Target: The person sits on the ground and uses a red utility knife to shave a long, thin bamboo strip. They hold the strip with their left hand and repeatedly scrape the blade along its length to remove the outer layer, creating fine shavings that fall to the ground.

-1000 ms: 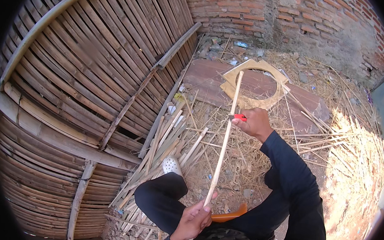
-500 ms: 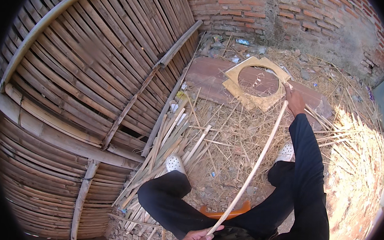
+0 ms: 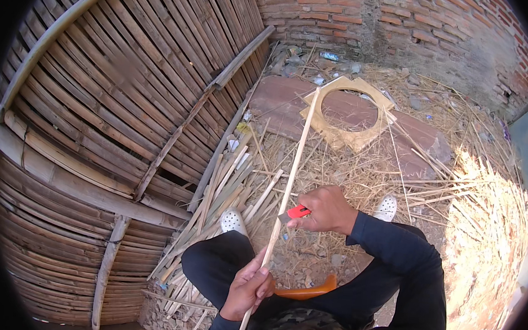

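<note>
Low in front of me, my left hand (image 3: pixel 250 288) is wrapped round a long, pale bamboo strip (image 3: pixel 298 158). The strip slants away from me, its far end in front of the left side of a cut-out board. In my right hand (image 3: pixel 328 210) is a red-handled utility knife (image 3: pixel 299 212), gripped in a closed fist. Its short blade (image 3: pixel 283 217) lies against the strip, a little beyond my left hand. The fingers of the right hand partly hide the knife's handle.
A pale board with a round hole (image 3: pixel 350 138) lies on a brown plank (image 3: pixel 280 105). Split bamboo strips (image 3: pixel 216 198) are piled left, beside a slatted bamboo wall (image 3: pixel 123 90). Shavings (image 3: pixel 360 177) litter the ground. A brick wall (image 3: pixel 321 14) stands behind; something orange (image 3: pixel 308 288) sits between my legs.
My right hand has come back from beside the holed board to the strip, the knife now showing plainly. My left hand has moved up and forward; the strip has swung left.
</note>
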Tool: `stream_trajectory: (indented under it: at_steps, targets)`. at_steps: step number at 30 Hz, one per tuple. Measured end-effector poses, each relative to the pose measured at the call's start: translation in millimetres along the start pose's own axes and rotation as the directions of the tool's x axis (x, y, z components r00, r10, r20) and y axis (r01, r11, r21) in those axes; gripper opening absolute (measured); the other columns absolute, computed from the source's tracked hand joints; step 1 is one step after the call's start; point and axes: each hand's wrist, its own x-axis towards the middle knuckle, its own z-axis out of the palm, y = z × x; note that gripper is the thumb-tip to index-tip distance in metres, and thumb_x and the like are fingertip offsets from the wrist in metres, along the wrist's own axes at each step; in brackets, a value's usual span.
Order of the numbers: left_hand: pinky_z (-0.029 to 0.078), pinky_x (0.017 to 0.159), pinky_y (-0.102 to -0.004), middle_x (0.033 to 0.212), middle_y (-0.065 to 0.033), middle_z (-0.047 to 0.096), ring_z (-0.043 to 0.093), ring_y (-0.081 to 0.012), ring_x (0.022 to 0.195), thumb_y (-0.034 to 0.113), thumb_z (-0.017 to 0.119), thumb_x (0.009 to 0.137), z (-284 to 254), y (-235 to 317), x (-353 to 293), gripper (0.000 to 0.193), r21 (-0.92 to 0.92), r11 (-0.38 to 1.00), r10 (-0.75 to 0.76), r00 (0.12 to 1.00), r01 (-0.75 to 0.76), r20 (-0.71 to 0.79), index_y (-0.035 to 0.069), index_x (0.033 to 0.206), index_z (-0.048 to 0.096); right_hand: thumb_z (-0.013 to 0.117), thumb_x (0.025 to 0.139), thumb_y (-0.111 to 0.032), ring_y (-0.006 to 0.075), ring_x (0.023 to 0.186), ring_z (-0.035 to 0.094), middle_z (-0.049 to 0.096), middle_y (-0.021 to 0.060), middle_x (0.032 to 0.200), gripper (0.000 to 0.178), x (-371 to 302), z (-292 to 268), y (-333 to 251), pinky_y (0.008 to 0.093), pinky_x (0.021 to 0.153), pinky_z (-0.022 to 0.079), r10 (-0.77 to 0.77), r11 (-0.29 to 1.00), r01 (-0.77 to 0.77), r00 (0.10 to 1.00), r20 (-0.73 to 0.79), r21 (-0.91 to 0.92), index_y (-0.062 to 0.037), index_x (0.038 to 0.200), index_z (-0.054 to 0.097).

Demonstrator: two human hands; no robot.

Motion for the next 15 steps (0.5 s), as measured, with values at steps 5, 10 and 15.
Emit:
stream_trajectory:
  at_steps: [5, 10, 15]
  targets:
    - [0.031, 0.051, -0.0202, 0.06, 0.0072, 0.036, 0.033, -0.0038, 0.053, 0.008, 0.045, 0.1, 27.9, 17.8, -0.8, 0.054, 0.296, 0.955, 0.024, 1.0, -0.019, -0.015, 0.006, 0.15, 0.025, 0.048, 0.086, -0.067, 0.032, 0.047, 0.059, 0.057, 0.0135, 0.05, 0.067, 27.7, -22.9, 54.3, 0.0423, 0.047, 0.044, 0.268, 0.963, -0.269, 0.962, -0.055, -0.006, -0.0055, 0.065, 0.064]
    - [0.037, 0.058, -0.0172, 0.086, 0.0006, 0.057, 0.041, -0.001, 0.063, 0.006, 0.046, 0.099, 26.1, 20.6, 8.8, 0.053, 0.469, 0.875, 0.15, 0.988, -0.119, -0.028, 0.002, 0.148, 0.028, 0.053, 0.083, -0.068, 0.0314, 0.045, 0.057, 0.054, 0.0123, 0.049, 0.065, 14.7, -11.1, 11.6, 0.0408, 0.044, 0.043, 0.086, 0.996, -0.087, 0.996, 0.01, 0.029, -0.0073, 0.06, 0.061]
    - [0.04, 0.089, -0.0204, 0.128, -0.0091, 0.053, 0.052, -0.0068, 0.101, 0.003, 0.047, 0.098, 14.4, 16.7, 32.3, 0.053, 0.641, 0.725, 0.278, 0.959, -0.252, 0.061, -0.004, 0.146, 0.028, 0.056, 0.079, -0.07, 0.0279, 0.047, 0.061, 0.057, 0.0105, 0.05, 0.063, 35.0, -6.2, 57.6, 0.0396, 0.045, 0.046, 0.131, 0.978, -0.135, 0.991, -0.034, -0.158, -0.0103, 0.064, 0.067]
